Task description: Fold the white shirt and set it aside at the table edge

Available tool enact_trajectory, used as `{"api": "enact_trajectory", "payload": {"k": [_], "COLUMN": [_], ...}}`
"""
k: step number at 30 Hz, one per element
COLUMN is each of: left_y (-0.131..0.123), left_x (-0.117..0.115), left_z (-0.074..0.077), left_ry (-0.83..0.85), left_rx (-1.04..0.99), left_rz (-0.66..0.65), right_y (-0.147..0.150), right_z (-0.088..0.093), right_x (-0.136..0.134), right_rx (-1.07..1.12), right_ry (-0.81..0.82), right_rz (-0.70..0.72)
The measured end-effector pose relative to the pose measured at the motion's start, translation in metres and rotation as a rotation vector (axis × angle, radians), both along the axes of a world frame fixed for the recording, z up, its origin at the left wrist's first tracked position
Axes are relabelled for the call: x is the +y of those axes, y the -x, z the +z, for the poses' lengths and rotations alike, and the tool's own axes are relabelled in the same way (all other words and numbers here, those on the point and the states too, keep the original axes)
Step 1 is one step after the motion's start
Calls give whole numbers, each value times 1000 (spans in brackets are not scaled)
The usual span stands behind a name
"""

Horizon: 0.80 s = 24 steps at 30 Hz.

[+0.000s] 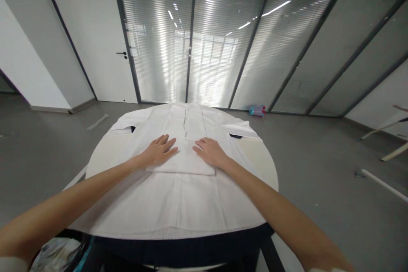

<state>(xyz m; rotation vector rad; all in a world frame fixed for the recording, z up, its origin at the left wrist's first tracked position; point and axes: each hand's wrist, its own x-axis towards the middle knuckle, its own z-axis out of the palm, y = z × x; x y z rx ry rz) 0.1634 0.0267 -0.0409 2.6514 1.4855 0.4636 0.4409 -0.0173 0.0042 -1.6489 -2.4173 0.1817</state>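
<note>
A white button-front coat or shirt [165, 206] with short sleeves is spread over a round pale table [267, 159], its hem hanging at the near edge. Across its middle lies a rectangular folded layer of white cloth [186, 163]; whether it belongs to the garment I cannot tell. My left hand [159, 150] lies flat on the layer's left side, fingers spread. On its right side rests my right hand [210, 151], also flat with its fingers out. Neither hand grips anything.
Below the near edge at left is a bag-like container with a clear plastic lining [57, 255]. A blue and pink object [256, 110] sits on the floor by the glass partition [210, 51]. White furniture legs [385, 185] stand at right. At the back left is a white door [105, 51].
</note>
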Motion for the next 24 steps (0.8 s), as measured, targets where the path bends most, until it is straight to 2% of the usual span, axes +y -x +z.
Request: {"api": "enact_trajectory", "payload": {"k": [3, 5, 7, 10, 12, 14, 18, 22, 24], "left_y": [-2, -6, -10, -19, -25, -32, -42, -48, -51], "left_x": [21, 49, 88, 155, 194, 222, 250, 257, 256], "left_z": [10, 23, 37, 54, 60, 61, 57, 51, 51], "left_ry": [-8, -43, 26, 250, 356, 441, 568, 588, 580], "left_rx": [-87, -208, -405, -680, -770, -838, -996, -1105, -1138], "left_rz": [28, 60, 159, 343, 408, 436, 483, 497, 488], "right_y": [-8, -13, -18, -25, -27, -28, -27, -25, -24], "right_z": [10, 15, 16, 11, 3, -9, -28, -35, -33], "right_x": [48, 89, 134, 194, 226, 250, 279, 290, 291], "right_rx": [124, 226, 361, 524, 570, 603, 689, 775, 830], "right_ry": [-107, -122, -62, 44, 63, 63, 49, 20, -6], "right_rz": [-62, -128, -206, -343, -412, -466, -584, -694, -692]}}
